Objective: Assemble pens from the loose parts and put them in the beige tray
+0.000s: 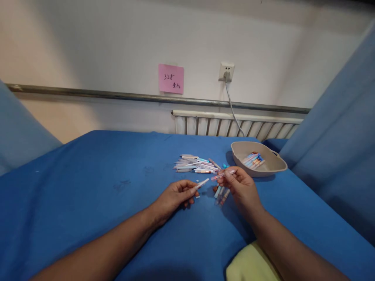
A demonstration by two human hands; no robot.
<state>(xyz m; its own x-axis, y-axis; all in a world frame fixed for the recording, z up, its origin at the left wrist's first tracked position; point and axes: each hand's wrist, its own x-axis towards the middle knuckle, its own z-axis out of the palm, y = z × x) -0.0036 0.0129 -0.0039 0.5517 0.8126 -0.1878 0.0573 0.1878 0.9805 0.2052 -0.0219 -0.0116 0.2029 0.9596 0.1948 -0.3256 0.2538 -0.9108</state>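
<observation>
My left hand (181,192) is closed in a pinch around a slim white pen part (203,182), its tip pointing right. Facing it, my right hand (240,186) grips a clear pink-patterned pen part (216,177). A small gap shows between the two parts. Just beyond my hands lies a pile of mostly white and pastel pens (195,164). Under my right hand, several clear, patterned pen pieces (223,195) rest on the blue cloth, partly hidden. Tiny white bits (198,196) lie beside my left fingertips.
A beige basket (279,164) at the right holds several colourful pens (253,160). Blue cloth (88,187) covers the table. Yellow-green fabric (249,265) lies at the front. Behind are a radiator (213,124), a metal rail (117,95) and a plugged-in cord (231,105); blue curtains (336,128) flank both sides.
</observation>
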